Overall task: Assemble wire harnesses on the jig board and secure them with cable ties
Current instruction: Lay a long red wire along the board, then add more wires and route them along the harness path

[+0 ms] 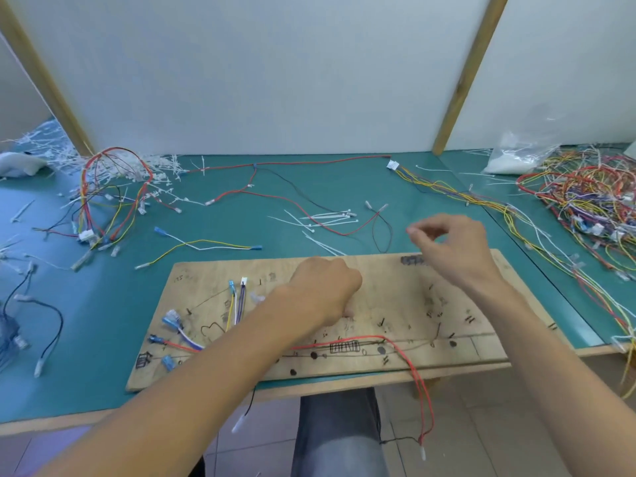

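Scuffed plywood jig board [395,280] on teal worktop [103,321], thin red wire [344,339] snaking across, left hand [323,290] grip curled, contents hidden, right hand [454,249] fingertips pressed together, blurred.

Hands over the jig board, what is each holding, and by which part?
Cannot be told. The right hand pinches thumb to forefinger, blurred; the left hand curls knuckles-up on the jig board, hiding its fingers.

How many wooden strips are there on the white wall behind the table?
2. The left wooden strip slants toward the upper left corner; the right wooden strip slants toward the upper right. None seems hidden.
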